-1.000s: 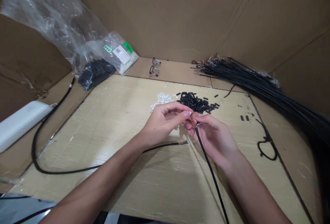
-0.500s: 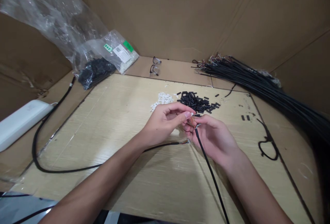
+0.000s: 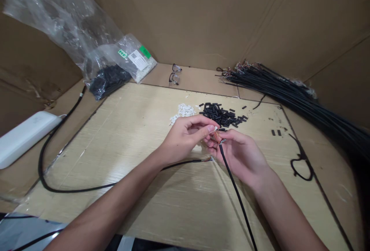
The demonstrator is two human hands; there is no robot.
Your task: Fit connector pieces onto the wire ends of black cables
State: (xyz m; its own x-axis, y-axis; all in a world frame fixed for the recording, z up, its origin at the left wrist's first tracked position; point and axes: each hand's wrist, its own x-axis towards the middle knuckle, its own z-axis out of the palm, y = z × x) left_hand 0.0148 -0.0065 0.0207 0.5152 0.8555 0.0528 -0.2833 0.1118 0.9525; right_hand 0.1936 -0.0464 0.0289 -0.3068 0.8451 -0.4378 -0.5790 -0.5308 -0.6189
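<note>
Between thumb and index finger, my left hand (image 3: pixel 187 135) pinches a small white connector housing (image 3: pixel 215 128). Thin orange and other coloured wires (image 3: pixel 216 137) run from it towards the stripped end of a black cable (image 3: pixel 235 189). My right hand (image 3: pixel 239 150) is closed around these wires, its thumb pressed on them near the cable's end. Below the hands lies the end of another black cable (image 3: pixel 185 162), with coloured wires and a small white piece at its tip. Behind my fingers are a pile of white connector housings (image 3: pixel 183 111) and a pile of short black tube pieces (image 3: pixel 219 114).
Clear plastic bags of black parts (image 3: pixel 108 81) and white parts (image 3: pixel 144 69) lie at the back left. Glasses (image 3: pixel 174 78) rest at the back. A bundle of black cables (image 3: pixel 283 89) fills the right side. A white box-shaped device (image 3: pixel 29 135) stands at the left edge.
Both hands keep the same grip, with almost no movement. The whole view has shifted very slightly.
</note>
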